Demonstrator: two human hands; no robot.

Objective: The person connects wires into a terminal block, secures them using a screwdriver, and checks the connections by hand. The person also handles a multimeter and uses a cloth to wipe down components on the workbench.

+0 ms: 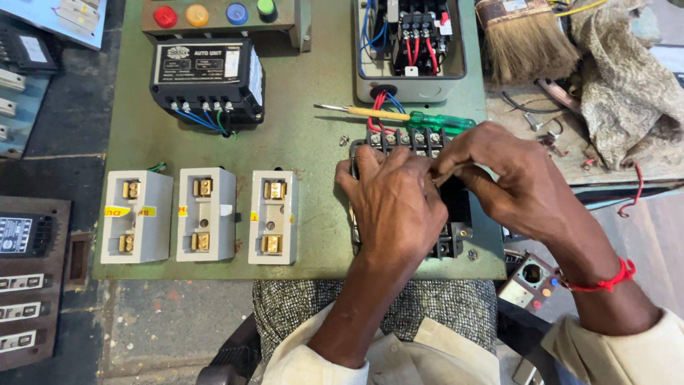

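while the left hand [395, 207] lies clamped over the black contactor block [456, 214] at centre right of the green surface [313, 142], the right hand [509, 178] pinches closed at its top edge; it looks rigid, fairly heavy, best held by its sides.

Bare green panel [317, 153] lies open just left of the left hand [395, 207]; a screwdriver [399, 115] and grey wired box [410, 89] block beyond both hands
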